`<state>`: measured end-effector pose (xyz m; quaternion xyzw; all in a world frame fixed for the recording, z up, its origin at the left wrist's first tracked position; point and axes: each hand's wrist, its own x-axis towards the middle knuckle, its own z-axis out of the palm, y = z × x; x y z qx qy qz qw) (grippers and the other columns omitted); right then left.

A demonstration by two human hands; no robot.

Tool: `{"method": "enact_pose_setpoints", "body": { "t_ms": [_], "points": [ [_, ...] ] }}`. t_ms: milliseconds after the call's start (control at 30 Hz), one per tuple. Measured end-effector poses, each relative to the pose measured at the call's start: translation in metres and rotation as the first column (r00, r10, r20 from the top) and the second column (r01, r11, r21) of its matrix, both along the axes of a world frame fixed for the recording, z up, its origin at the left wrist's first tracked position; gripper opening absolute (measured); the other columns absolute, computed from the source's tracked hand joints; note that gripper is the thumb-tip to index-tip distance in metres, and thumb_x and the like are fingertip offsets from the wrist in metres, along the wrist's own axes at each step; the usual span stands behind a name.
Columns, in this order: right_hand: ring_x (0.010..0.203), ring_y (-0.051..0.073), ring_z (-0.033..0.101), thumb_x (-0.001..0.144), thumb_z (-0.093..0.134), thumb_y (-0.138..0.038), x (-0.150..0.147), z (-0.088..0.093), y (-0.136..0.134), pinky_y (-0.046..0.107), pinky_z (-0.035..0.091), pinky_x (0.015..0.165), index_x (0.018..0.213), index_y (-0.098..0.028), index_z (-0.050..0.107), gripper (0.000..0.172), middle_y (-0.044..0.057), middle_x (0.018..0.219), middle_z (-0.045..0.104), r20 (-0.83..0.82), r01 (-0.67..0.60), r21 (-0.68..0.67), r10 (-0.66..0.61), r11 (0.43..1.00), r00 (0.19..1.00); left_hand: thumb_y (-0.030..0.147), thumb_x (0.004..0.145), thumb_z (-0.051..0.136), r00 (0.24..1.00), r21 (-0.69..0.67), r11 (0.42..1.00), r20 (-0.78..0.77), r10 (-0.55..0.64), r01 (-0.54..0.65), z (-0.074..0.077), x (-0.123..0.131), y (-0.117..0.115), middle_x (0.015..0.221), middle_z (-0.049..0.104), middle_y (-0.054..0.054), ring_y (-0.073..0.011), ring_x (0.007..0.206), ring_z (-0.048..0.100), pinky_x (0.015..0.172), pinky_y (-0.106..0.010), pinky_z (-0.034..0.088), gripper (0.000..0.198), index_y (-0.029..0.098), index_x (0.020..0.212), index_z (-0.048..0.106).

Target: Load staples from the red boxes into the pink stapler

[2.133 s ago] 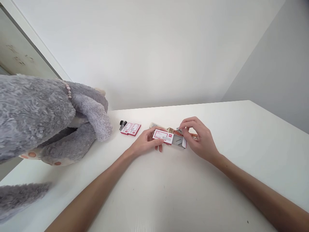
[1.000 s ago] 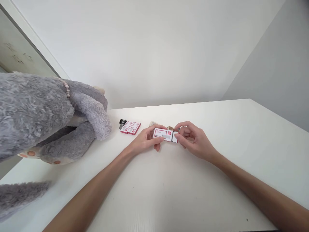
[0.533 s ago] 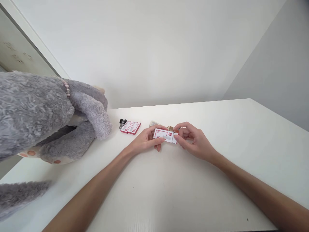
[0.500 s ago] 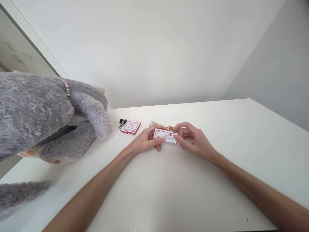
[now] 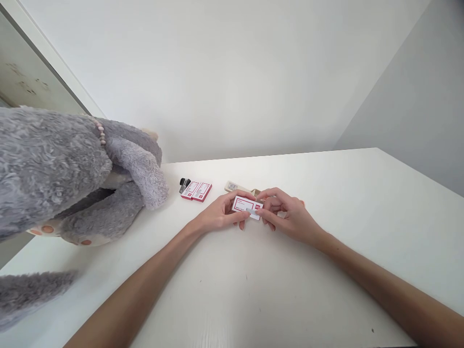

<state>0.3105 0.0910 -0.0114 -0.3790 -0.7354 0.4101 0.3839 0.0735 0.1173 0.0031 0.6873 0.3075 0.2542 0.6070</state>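
Observation:
Between both hands, just above the table, is a small white box (image 5: 243, 203) with red print. My left hand (image 5: 223, 211) grips its left end, thumb across the front. My right hand (image 5: 281, 212) pinches the right end between thumb and fingers. The end flap no longer shows past the box's edge. Partly hidden behind the hands lies a pale strip-like tag (image 5: 234, 186) with a square printed code. An orange bit of something (image 5: 302, 203) peeks out beside my right hand.
Two similar red-and-white boxes (image 5: 202, 192) lie side by side at the back left, touching a black and silver clipper-like tool (image 5: 184, 184). A large grey plush toy (image 5: 54, 169) takes up the left of the white table (image 5: 232, 290). A wall (image 5: 235, 82) rises behind.
My right hand has moved slightly left against the box. The white flap that stuck out at its right end is now folded in or covered. The box has shifted a little.

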Motion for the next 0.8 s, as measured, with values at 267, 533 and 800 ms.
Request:
{"method": "enact_pose_setpoints", "body": {
  "t_ms": [267, 533, 800],
  "points": [
    [0.053, 0.013, 0.061, 0.100, 0.061, -0.044, -0.001, -0.002, 0.000, 0.028, 0.049, 0.056, 0.118, -0.029, 0.056, 0.024, -0.005, 0.073, 0.064, -0.016, -0.043, -0.012, 0.043, 0.999, 0.999, 0.044, 0.092, 0.070, 0.999, 0.014, 0.999, 0.017, 0.038, -0.038, 0.003, 0.003, -0.003, 0.092, 0.069, -0.004, -0.0148, 0.070, 0.068, 0.065, -0.027, 0.050, 0.040, 0.021, 0.123, 0.060],
    [0.054, 0.011, 0.063, 0.103, 0.052, -0.039, 0.000, 0.003, -0.003, 0.027, 0.043, 0.061, 0.118, -0.029, 0.055, 0.018, -0.005, 0.074, 0.067, 0.125, 0.038, 0.101, -0.050, 0.994, 0.991, 0.039, 0.093, 0.062, 0.877, 0.073, 0.888, 0.210, 0.432, -0.455, -0.004, 0.000, 0.001, 0.065, 0.058, 0.005, -0.0080, 0.043, 0.050, 0.047, -0.023, 0.041, 0.019, 0.020, 0.095, 0.061],
    [0.057, 0.012, 0.064, 0.102, 0.051, -0.033, 0.000, 0.000, -0.003, 0.038, 0.044, 0.088, 0.116, -0.030, 0.055, 0.015, -0.009, 0.068, 0.067, 0.255, 0.044, 0.219, -0.100, 0.975, 0.962, 0.046, 0.091, 0.065, 0.415, 0.252, 0.349, 0.290, 0.862, -0.903, -0.004, -0.017, 0.020, 0.086, 0.066, 0.000, -0.0114, 0.064, 0.062, 0.058, -0.023, 0.050, 0.028, 0.023, 0.102, 0.056]
  ]
}}
